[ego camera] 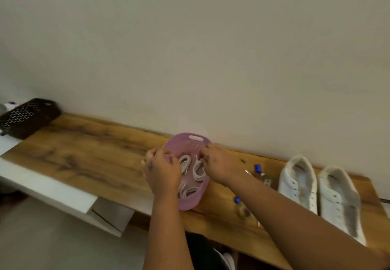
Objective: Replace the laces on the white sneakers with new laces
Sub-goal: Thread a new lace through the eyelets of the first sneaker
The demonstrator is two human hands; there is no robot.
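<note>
A purple plastic basket lies on the wooden bench top with several coiled white laces in it. My left hand grips the basket's left rim with curled fingers. My right hand reaches over the right rim, its fingers curled at the lace bundle; the pinch itself is blurred. Two white sneakers without laces stand side by side at the right, one nearer the basket and the other beyond it.
Two small clear bottles with blue caps, one and another, lie between the basket and the sneakers. A dark perforated basket stands at the far left end. A plain wall runs right behind the bench. A white shelf sits lower left.
</note>
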